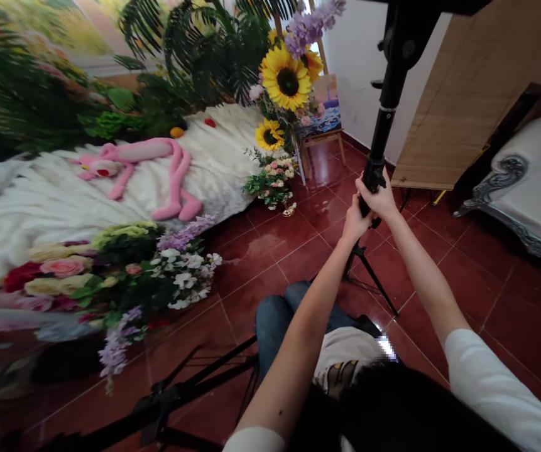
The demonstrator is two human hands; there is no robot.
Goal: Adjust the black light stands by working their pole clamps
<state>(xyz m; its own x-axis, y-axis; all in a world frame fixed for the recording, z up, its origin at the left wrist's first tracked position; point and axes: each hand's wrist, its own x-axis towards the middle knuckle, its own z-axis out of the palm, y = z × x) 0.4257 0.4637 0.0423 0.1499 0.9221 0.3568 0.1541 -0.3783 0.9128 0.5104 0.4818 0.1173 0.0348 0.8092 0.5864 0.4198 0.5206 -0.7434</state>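
Note:
A black light stand (pixel 381 135) rises from the tiled floor, its top running out of the upper edge of the view. My left hand (pixel 357 220) is wrapped round its pole, low on the grip. Just above and to the right, my right hand (pixel 379 196) closes around the same pole by a black clamp collar with a knob. The two hands touch or nearly touch. Below them the stand's legs (pixel 374 276) spread on the floor. Fingers on the far side of the pole are hidden.
A second black stand (pixel 176 395) lies slanting across the lower left. To the left are a white furry cover (pixel 223 163) with a pink plush toy (pixel 176 169), artificial flowers (pixel 185 270) and sunflowers (pixel 287 80). An ornate white sofa (pixel 534 182) stands at right, near a beige backdrop (pixel 435 125).

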